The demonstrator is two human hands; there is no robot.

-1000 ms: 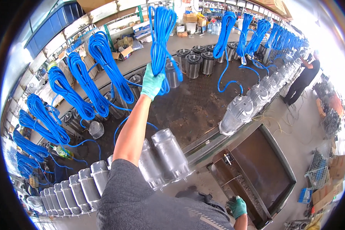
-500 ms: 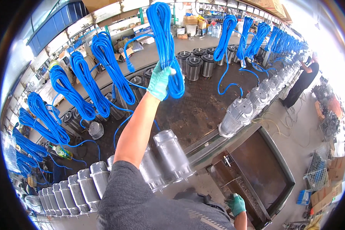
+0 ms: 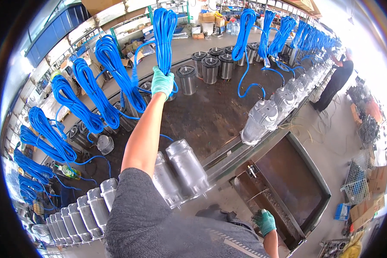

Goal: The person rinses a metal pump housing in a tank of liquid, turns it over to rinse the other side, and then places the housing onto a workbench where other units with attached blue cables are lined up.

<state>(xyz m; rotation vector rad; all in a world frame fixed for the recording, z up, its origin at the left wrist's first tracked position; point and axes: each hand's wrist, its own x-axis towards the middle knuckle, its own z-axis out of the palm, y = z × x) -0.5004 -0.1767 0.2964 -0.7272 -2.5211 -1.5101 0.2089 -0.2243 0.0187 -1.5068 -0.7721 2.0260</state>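
Note:
My left hand (image 3: 162, 83), in a green glove, reaches up and forward. Its fingers are closed round the lower part of a hanging coil of blue cable (image 3: 164, 36). From that coil a loose end with a blue plug droops at its left, blurred. My right hand (image 3: 265, 221), gloved too, hangs low by the edge of a brown metal trough (image 3: 284, 185), fingers loosely apart and holding nothing. Nearest below my left arm stand silvery metal motor housings (image 3: 187, 165), and beyond the hand are dark-topped steel cylinders (image 3: 210, 69).
More blue coils (image 3: 96, 92) hang in a curved row left and right. Silver pump bodies (image 3: 260, 122) line the right side of the dark worktable (image 3: 206, 122). A person (image 3: 335, 81) in dark clothes works at the far right. A wire basket (image 3: 356, 180) and cartons stand at the right.
My left hand has moved left and slightly down along the coil, and the coil has shifted left and hangs straighter. My right hand has lifted slightly, staying by the trough.

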